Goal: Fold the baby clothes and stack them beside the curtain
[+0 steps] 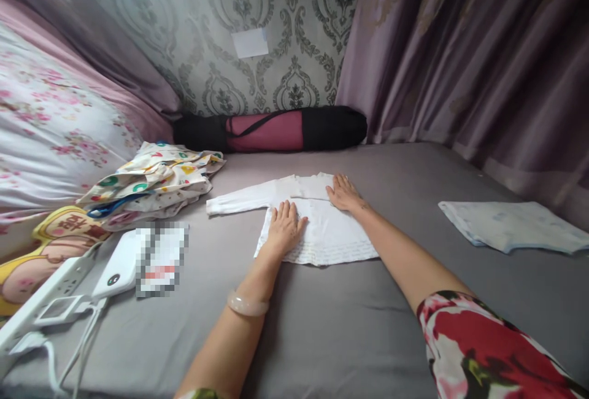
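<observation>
A small white long-sleeved shirt (322, 227) lies spread out on the grey sheet, with its left sleeve stretched toward the left. The sleeve on the other side is not visible beyond my arm. My left hand (286, 227) rests flat on the left part of the shirt's body, fingers extended. Near the upper right shoulder, my right hand (344, 193) also presses flat on the cloth, its fingers stretched out. Neither hand grips anything.
Folded pale cloth (515, 226) lies on the right. At left are a pile of patterned clothes (161, 178), a white power bank (122, 264), a power strip (64, 282) and cables. A black and maroon long bag (271, 130) lies along the wall.
</observation>
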`<state>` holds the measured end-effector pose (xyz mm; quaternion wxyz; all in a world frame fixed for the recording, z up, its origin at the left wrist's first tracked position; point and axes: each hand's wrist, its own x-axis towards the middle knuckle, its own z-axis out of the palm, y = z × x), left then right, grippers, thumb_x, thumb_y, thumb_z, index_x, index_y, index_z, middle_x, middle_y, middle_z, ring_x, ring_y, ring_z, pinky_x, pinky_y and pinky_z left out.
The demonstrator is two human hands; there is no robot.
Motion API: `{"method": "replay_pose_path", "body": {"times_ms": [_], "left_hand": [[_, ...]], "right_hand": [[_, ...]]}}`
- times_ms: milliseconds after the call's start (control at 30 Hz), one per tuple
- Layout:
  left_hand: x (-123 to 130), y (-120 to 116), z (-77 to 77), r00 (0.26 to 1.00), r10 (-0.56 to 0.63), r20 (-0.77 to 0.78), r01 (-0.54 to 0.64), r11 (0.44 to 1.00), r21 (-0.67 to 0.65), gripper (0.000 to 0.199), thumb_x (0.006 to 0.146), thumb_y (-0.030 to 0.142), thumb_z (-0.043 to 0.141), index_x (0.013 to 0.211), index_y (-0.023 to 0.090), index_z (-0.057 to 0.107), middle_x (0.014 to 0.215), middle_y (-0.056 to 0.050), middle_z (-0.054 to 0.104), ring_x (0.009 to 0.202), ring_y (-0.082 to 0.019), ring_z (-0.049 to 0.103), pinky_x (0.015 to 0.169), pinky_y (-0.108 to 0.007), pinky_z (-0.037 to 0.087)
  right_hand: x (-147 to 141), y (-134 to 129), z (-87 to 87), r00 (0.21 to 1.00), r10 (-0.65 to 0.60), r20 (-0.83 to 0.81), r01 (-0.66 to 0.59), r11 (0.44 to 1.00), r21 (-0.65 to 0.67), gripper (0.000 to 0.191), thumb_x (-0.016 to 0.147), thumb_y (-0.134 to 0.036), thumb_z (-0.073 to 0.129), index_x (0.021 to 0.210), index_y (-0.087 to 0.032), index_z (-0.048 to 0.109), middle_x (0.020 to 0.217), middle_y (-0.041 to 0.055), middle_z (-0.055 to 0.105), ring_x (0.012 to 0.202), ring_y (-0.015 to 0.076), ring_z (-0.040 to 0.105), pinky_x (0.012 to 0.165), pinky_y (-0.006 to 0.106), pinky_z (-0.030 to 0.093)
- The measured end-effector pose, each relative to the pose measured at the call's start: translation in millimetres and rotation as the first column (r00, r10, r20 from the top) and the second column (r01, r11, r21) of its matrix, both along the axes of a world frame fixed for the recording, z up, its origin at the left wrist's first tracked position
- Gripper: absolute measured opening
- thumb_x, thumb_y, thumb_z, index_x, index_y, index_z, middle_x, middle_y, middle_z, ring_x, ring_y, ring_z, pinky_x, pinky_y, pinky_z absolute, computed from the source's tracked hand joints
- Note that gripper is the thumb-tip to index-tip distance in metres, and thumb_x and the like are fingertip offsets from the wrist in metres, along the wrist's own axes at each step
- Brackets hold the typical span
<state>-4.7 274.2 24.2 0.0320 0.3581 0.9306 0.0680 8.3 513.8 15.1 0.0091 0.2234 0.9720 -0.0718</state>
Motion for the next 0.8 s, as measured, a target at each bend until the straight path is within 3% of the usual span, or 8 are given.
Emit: {"method": "replay_pose_path", "body": {"times_ms": [133, 233, 333, 433, 600, 800], "left_hand": [[0, -1, -1.9, 1.0, 0.001, -0.02, 0.0, 1.0, 0.027, 0.065, 0.099, 0.047, 0.028, 0.146, 0.003, 0.034, 0.155, -0.02, 0.028, 0.146, -0.03, 0.022, 0.119, -0.047, 0.018], [0, -2, -4.2, 0.999, -0.003, -0.05, 0.006, 0.999, 0.046, 0.063, 0.099, 0.047, 0.029, 0.145, 0.006, 0.036, 0.155, -0.021, 0.03, 0.146, -0.03, 0.024, 0.118, -0.048, 0.02], [-1, -3, -5.9, 0.999, -0.014, -0.051, 0.016, 0.998, 0.055, 0.062, 0.099, 0.047, 0.029, 0.145, 0.006, 0.037, 0.154, -0.021, 0.031, 0.145, -0.03, 0.024, 0.118, -0.048, 0.021], [-2, -3, -7.0, 0.999, -0.018, -0.042, 0.021, 0.998, 0.057, 0.062, 0.099, 0.046, 0.028, 0.145, 0.006, 0.036, 0.155, -0.02, 0.03, 0.146, -0.029, 0.023, 0.118, -0.047, 0.019], [-4, -3, -7.8, 0.999, -0.02, -0.032, 0.022, 0.999, 0.042, 0.062, 0.099, 0.046, 0.03, 0.146, 0.005, 0.035, 0.155, -0.02, 0.029, 0.146, -0.03, 0.022, 0.119, -0.048, 0.018], [-3, -3, -5.3, 0.999, -0.011, -0.037, 0.013, 0.998, 0.06, 0.05, 0.1, 0.033, 0.029, 0.142, 0.008, 0.039, 0.154, -0.018, 0.034, 0.145, -0.028, 0.026, 0.118, -0.047, 0.021]], "right_hand": [[-5, -13, 15.8, 0.999, -0.024, 0.03, 0.024, 1.0, 0.0, 0.065, 0.098, -0.039, 0.022, 0.15, -0.001, 0.026, 0.159, 0.0188, 0.021, 0.147, 0.0265, 0.014, 0.118, 0.042, 0.011], [-15, -38, 25.9, 0.998, 0.057, -0.014, -0.057, 0.998, -0.011, 0.061, 0.099, -0.036, 0.022, 0.151, -0.004, 0.028, 0.159, 0.0166, 0.023, 0.147, 0.0244, 0.015, 0.118, 0.042, 0.008], [-25, -65, 25.7, 0.982, 0.182, -0.048, -0.185, 0.98, -0.072, 0.061, 0.099, -0.037, 0.022, 0.152, -0.009, 0.026, 0.16, 0.0127, 0.02, 0.148, 0.0226, 0.012, 0.119, 0.041, 0.007], [-32, -81, 16.8, 0.978, 0.198, -0.063, -0.205, 0.972, -0.117, 0.06, 0.1, -0.039, 0.019, 0.153, -0.012, 0.026, 0.161, 0.0096, 0.019, 0.148, 0.0226, 0.011, 0.119, 0.043, 0.007], [-32, -85, 9.0, 0.985, 0.156, -0.077, -0.166, 0.976, -0.143, 0.06, 0.1, -0.038, 0.016, 0.153, -0.012, 0.026, 0.161, 0.0074, 0.019, 0.148, 0.023, 0.01, 0.119, 0.044, 0.005], [-30, -89, 21.2, 0.99, 0.139, -0.041, -0.144, 0.972, -0.186, 0.06, 0.099, -0.037, 0.018, 0.152, -0.01, 0.027, 0.161, 0.0096, 0.018, 0.148, 0.0255, 0.01, 0.118, 0.047, 0.007]]}}
